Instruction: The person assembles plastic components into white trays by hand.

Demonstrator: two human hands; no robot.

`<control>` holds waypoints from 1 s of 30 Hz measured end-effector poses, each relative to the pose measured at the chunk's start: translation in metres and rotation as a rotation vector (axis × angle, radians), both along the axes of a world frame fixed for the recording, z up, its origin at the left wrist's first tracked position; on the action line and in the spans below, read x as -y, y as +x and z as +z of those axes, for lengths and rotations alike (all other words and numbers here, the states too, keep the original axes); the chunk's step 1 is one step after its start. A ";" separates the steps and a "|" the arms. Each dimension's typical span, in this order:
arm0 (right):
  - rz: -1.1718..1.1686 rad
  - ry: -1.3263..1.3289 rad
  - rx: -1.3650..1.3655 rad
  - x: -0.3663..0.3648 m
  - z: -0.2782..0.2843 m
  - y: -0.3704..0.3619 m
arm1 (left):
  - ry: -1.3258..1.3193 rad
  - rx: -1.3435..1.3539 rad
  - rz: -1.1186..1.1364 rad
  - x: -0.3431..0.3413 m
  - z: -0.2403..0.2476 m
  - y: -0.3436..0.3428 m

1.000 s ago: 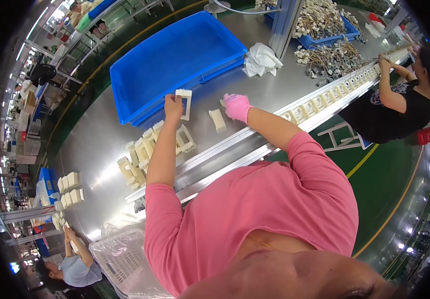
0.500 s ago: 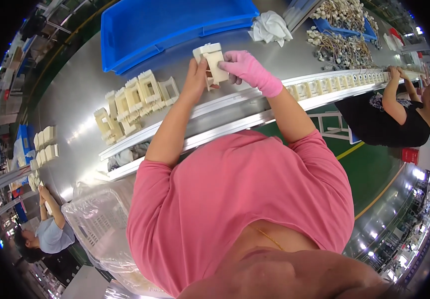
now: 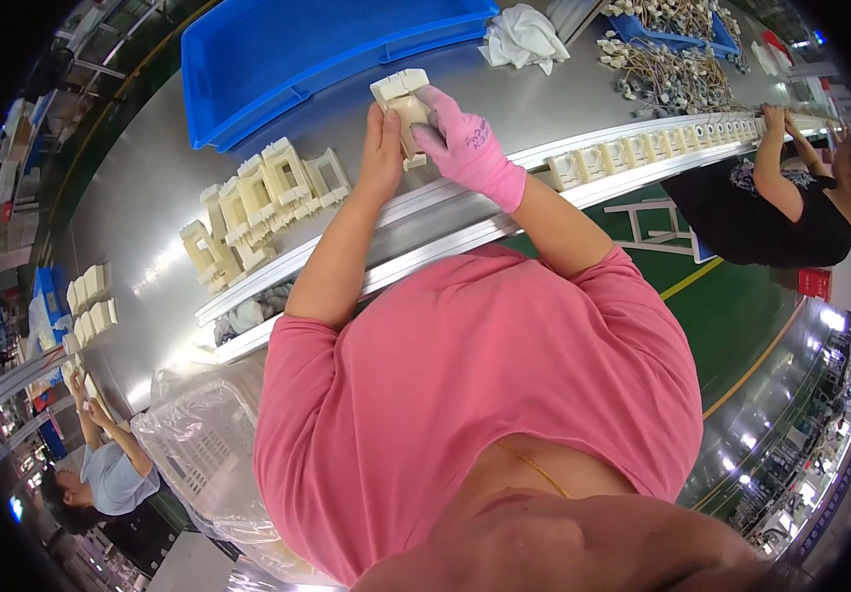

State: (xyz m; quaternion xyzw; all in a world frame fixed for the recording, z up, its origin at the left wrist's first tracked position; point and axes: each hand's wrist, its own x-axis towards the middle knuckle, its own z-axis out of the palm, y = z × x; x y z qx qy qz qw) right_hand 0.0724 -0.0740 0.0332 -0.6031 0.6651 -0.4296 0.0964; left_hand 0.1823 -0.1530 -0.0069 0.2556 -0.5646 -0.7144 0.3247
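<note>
Between my two hands, above the metal table's front rail, is a cream plastic housing point(image 3: 401, 91). My bare left hand point(image 3: 380, 153) grips its left side, thumb on the near face. On my right hand point(image 3: 460, 143) is a pink glove with greyish fingertips; its fingers close on the housing's right side and cover part of it. To the left of my left hand, several similar cream frames point(image 3: 270, 185) stand bunched together on the table. Past the right hand, a row of cream housings point(image 3: 643, 153) lines the rail.
A blue tray point(image 3: 297, 96) lies beyond my hands, with a crumpled white cloth point(image 3: 524, 39) beside it. Wired connectors point(image 3: 662, 74) are heaped at the far right. Co-workers sit at both sides. A plastic-lined crate point(image 3: 203, 444) stands at my left.
My right hand has shifted its grip, fingers now reaching over the housing's top and face. The housing has turned and tilted in my hands. The view has shifted slightly.
</note>
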 end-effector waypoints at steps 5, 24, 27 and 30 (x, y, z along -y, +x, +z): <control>0.125 0.167 0.143 -0.004 0.020 -0.001 | 0.202 -0.078 -0.067 0.001 -0.001 0.000; 0.541 0.424 0.276 -0.041 0.053 -0.042 | 0.176 0.239 -0.849 0.018 0.023 0.018; 0.164 0.816 -0.121 -0.055 0.042 -0.047 | -0.485 0.671 -0.491 0.063 -0.009 0.033; -0.113 0.653 -0.577 -0.060 0.003 -0.064 | -0.667 1.166 -0.443 0.085 -0.023 0.041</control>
